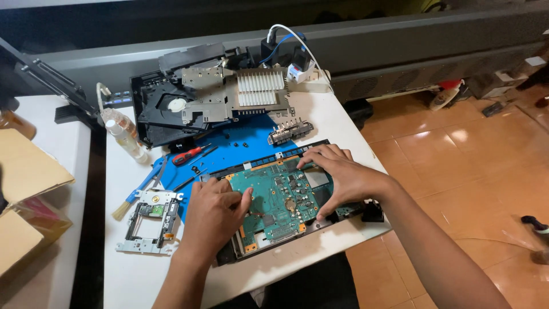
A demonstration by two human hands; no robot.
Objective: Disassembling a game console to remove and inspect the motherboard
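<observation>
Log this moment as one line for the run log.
left hand: resting on green circuit board, left edge | right hand: pressing board's right side | board: seated in black case | red screwdriver: lying on blue mat

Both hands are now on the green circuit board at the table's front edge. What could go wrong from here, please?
1. The black case under the circuit board lies close to the table edge; a push from the left hand or right hand might slide it off.
2. Bare fingers on the board may harm its small parts.
3. The loose screws on the blue mat could roll away and get lost.
</observation>
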